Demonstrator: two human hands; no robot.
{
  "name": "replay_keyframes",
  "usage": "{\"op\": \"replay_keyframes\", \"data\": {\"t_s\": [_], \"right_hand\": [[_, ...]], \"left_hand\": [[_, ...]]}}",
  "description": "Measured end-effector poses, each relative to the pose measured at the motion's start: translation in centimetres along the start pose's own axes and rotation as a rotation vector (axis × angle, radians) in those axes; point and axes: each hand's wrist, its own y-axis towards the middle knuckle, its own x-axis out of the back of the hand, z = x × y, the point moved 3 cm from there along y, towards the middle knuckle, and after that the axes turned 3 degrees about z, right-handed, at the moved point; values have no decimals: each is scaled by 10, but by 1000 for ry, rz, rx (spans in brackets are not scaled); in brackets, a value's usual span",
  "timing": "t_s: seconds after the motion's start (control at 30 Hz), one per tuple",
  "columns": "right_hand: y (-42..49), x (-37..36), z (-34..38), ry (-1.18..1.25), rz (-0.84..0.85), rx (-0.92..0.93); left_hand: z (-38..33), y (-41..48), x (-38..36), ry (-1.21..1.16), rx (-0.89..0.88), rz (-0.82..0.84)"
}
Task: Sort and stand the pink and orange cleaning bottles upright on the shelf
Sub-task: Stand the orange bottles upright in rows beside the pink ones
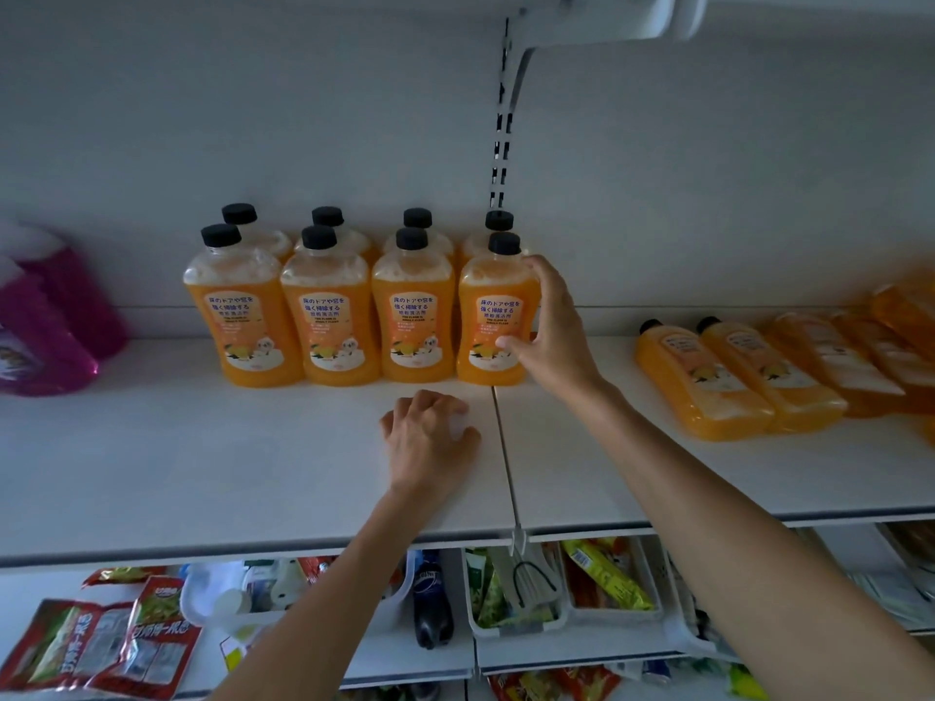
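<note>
fingers of the right hand wrap the rightmost near orange bottle to square its row; left hand braces curled on the shelf, hold unclear.

standing bottles left, lying bottles right (shelf)

Pink bottles blurred, cut by left edge; rear orange bottles mostly hidden behind front row.

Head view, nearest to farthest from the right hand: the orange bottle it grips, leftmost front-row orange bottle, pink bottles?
1. Gripped orange bottle, front row's right end, in the right hand.
2. Leftmost front-row orange bottle, row's left end.
3. Pink bottles, far left.
</note>
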Motion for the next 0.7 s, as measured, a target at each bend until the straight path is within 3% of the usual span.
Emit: {"op": "replay_keyframes", "data": {"t_s": [0.13,0.37,0.53,0.7], "right_hand": [[7,-4,-4,-19,4,-40],[3,2,4,-256,-28,-70],[3,12,-11,-266,-12,-260],[-1,51,-40,-312,83,-174]], "left_hand": [[-2,0,0,16,7,-11],[-7,0,1,66,-2,39],[-23,14,1,-100,100,90],[-56,11,-19,-189,5,99]]}}
